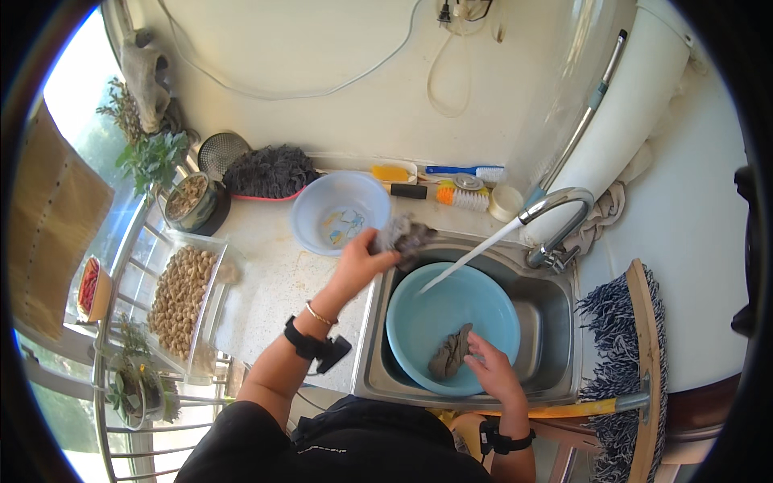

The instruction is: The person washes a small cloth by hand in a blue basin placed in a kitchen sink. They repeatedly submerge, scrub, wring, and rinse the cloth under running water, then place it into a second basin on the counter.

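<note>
My left hand [364,261] grips a bunched grey cloth [403,238] above the back left rim of the steel sink. In the sink sits a light blue plastic basin [410,356]. Water [465,259] runs into it from the curved chrome faucet [561,196]. Inside the basin lies a crumpled brown-grey cloth [450,356]. My right hand [495,371] is over the basin's front right side, fingers apart, with the fingertips right beside this cloth. Whether they touch it is hard to tell.
A pale blue bowl [308,208], a dark fluffy mop head [272,172] and several brushes [468,198] line the counter's back. To the left stands a clear bin of nuts in shells [184,296]. A string mop [640,350] leans right of the steel sink [546,338].
</note>
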Demonstrator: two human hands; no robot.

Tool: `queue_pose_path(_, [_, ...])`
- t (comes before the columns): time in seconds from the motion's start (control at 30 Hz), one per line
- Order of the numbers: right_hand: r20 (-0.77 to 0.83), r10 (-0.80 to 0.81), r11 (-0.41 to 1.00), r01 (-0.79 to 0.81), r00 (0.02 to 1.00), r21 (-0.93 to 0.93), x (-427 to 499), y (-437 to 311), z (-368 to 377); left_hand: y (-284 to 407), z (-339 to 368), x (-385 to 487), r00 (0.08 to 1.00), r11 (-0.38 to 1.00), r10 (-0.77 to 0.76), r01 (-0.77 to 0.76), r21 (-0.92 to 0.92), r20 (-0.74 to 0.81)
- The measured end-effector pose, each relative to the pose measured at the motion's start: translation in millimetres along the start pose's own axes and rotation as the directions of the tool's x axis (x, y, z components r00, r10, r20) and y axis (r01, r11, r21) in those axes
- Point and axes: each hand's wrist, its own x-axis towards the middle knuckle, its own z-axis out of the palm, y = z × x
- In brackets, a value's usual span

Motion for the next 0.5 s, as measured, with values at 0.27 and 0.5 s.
queue_pose_path(0.27, [-0.087,0.236,0.548,-0.059,0.968,0.835,29,-5,23,1,97,-95,0.916,0.992,-0.097,0.119,-0.034,0.39])
queue_pose_path(0.5, [-0.294,0.176,0.926,-0.056,0.939,0.374,9,61,30,-65,94,-106,0.965,0.941,-0.124,0.041,0.335,0.232])
